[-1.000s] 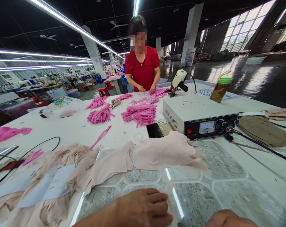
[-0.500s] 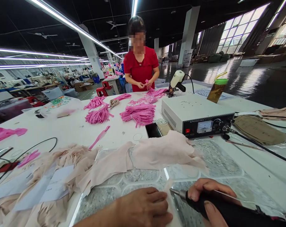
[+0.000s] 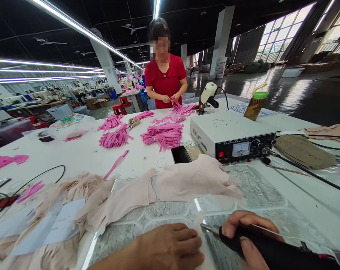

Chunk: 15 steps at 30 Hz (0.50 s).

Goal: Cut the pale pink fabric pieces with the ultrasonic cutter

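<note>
My left hand (image 3: 172, 245) lies palm down on the marbled board, its fingers flat over a pale, sheer strip of fabric (image 3: 199, 220). My right hand (image 3: 250, 232) is wrapped around a black handheld tool (image 3: 273, 245) with a tapered metal tip. That tip points left and sits at the strip's right edge, just beyond my left fingertips; whether it touches the fabric, I cannot tell. Beige fabric pieces (image 3: 195, 178) lie across the board's far part. Under my hands is the grey marbled board (image 3: 267, 187) with its glossy surface.
A control box (image 3: 231, 131) with a dial and lit red switch stands at right, its black cable running right. Beyond are a phone (image 3: 181, 154), pink strip bundles (image 3: 161, 135) and a lidded bottle (image 3: 255, 107). Beige fabric stacks (image 3: 57, 247) lie left. Opposite, a person in red (image 3: 165, 80) handles pink strips.
The view has shifted slightly, so the table's contents appear a little further left. My hands and the tool keep nearly the same pose. The person opposite has moved their hands slightly.
</note>
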Available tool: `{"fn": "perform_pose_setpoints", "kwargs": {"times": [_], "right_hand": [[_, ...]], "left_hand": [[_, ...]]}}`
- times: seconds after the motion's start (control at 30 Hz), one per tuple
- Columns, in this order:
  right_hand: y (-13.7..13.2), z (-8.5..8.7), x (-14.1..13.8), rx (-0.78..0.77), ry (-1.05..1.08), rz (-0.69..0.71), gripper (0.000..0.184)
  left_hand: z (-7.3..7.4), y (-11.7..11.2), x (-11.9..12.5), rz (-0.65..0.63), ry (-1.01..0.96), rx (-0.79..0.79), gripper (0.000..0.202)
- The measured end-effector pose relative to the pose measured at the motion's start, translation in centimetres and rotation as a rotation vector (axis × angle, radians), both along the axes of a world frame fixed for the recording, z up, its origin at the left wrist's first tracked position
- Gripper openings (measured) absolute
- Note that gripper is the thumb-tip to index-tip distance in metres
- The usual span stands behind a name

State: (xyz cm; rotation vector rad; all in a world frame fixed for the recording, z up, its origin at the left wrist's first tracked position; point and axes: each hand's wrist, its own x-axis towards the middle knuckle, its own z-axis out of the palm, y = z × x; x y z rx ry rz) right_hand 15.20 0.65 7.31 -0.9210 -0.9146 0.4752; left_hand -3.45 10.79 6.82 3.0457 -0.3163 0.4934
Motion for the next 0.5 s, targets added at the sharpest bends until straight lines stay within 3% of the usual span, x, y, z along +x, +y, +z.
{"fn": "perform_pose_setpoints", "kwargs": {"times": [0.3,0.5], "right_hand": [[0.0,0.2,0.2,-0.006,-0.003,-0.031,0.008],[-0.4,-0.8,1.2,-0.044,0.038,0.003,0.010]], "left_hand": [[0.3,0.1,-0.1,0.000,0.009,0.038,0.017],[0.4,0.0,-0.1,0.013,0.046,0.070,0.019]]}}
